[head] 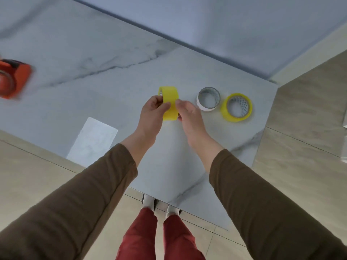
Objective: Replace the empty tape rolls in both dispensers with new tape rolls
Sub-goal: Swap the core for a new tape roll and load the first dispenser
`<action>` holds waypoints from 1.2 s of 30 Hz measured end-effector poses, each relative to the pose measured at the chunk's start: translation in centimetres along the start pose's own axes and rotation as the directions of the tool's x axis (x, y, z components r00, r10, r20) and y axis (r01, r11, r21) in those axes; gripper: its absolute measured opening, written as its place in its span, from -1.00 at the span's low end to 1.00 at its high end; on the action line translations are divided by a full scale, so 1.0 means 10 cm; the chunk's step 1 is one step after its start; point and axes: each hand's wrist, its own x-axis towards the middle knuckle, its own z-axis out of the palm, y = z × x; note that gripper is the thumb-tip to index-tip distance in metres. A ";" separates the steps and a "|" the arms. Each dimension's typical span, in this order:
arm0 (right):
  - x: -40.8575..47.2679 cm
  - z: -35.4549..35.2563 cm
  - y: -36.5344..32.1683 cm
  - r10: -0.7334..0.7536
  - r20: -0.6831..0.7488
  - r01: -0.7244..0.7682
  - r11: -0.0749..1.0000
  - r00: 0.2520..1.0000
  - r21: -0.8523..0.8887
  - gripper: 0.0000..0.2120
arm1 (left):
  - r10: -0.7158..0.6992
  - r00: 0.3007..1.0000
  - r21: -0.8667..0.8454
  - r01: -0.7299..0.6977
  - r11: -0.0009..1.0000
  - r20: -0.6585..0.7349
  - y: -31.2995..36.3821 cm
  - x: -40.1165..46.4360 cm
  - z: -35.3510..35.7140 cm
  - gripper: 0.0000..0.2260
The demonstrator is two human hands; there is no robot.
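We hold yellow tape roll (170, 103) on edge above table (116, 85): L hand (153, 114) pinches its side, R hand (188, 114) fingertips closed at the face, prob. hunting the tape end. Pick edge w/ nail, keep roll steady. Empty core (208, 98) touching 2nd yellow roll (237, 107) just right. Red dispenser (13, 80) far left, blurred; path clear.
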 end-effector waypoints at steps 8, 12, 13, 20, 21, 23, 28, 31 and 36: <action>-0.40 0.71 -0.02 -0.055 0.076 0.058 0.997 0.996 -0.045 -0.91 | -0.029 0.993 -0.068 0.021 0.997 -0.119 -0.03 -0.40 -0.73 -0.79; -0.59 1.22 0.02 -0.051 0.124 0.058 0.997 0.991 -0.059 -0.92 | -0.031 0.986 -0.094 0.015 0.995 -0.166 -0.09 -0.55 -1.27 -0.74; -0.66 1.36 0.04 -0.051 0.134 0.061 0.996 0.990 -0.067 -0.93 | -0.032 0.984 -0.105 0.014 0.994 -0.177 -0.11 -0.59 -1.42 -0.75; -1.11 2.44 0.19 -0.053 0.154 0.071 0.991 0.987 -0.114 -0.93 | -0.031 0.980 -0.144 0.002 0.990 -0.195 -0.27 -0.84 -2.58 -0.75; -1.18 2.60 0.23 -0.052 0.150 0.071 0.990 0.987 -0.120 -0.92 | -0.030 0.981 -0.150 0.001 0.989 -0.194 -0.30 -0.88 -2.75 -0.75; -1.29 2.90 0.28 -0.054 0.153 0.073 0.990 0.987 -0.121 -0.91 | -0.031 0.981 -0.172 -0.003 0.985 -0.191 -0.33 -0.93 -3.08 -0.75; -1.41 3.50 0.39 -0.050 0.158 0.068 0.991 0.986 -0.113 -0.89 | -0.025 0.982 -0.207 -0.015 0.978 -0.189 -0.41 -0.95 -3.71 -0.82; -1.38 3.78 0.42 -0.051 0.174 0.074 0.989 0.983 -0.127 -0.88 | -0.027 0.980 -0.231 -0.020 0.973 -0.199 -0.43 -0.89 -3.98 -0.82; -1.21 4.18 0.41 -0.042 0.187 0.070 0.987 0.981 -0.142 -0.90 | -0.046 0.974 -0.242 -0.010 0.970 -0.223 -0.42 -0.68 -4.33 -0.83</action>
